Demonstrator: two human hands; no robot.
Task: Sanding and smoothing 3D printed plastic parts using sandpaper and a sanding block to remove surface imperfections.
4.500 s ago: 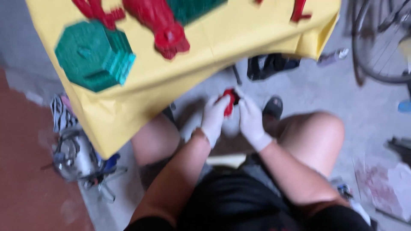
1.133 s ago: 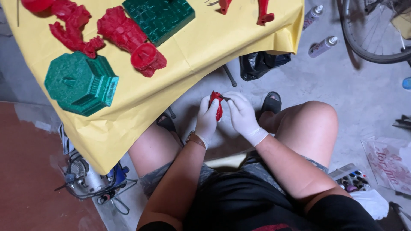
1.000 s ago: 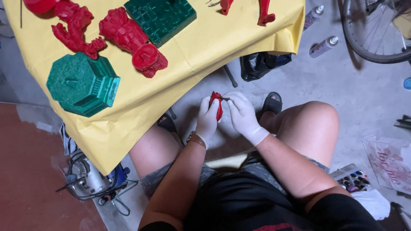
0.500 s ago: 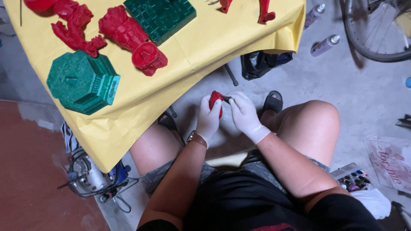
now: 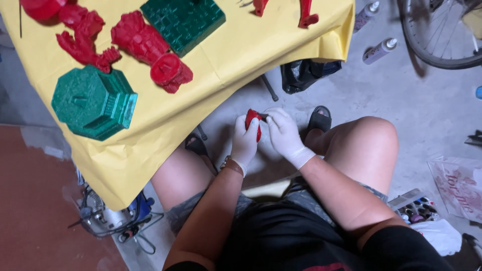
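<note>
A seated person in white gloves works on a small red piece (image 5: pixel 252 120) held low between the knees, above the concrete floor (image 5: pixel 381 95) and just off the hanging edge of a yellow-covered table (image 5: pixel 241 55). The left hand (image 5: pixel 244 143) is wrapped around the piece from below, fingers closed on it; the right hand (image 5: pixel 284 134) pinches at its upper end with narrowed fingertips, and what passes between those fingertips is too small to make out.

The piece looks like rigid plastic, light enough for one hand, with small projecting parts that would likely snap if squeezed or twisted. The thicker body, where the left hand already grips, seems the safest place to hold. Gloves may give some grip on a smooth surface.

Room is tight. The table edge overhangs close ahead, a sandalled foot (image 5: pixel 319 118) sits just beyond the hands, and thighs fence both sides. On the table rest a green octagonal model (image 5: pixel 94 103), a green square block (image 5: pixel 183 20) and red figures (image 5: pixel 150 50). Bottles (image 5: pixel 379 50), a bicycle wheel (image 5: pixel 442 35) and a paint tray (image 5: pixel 414 208) lie well apart.
</note>
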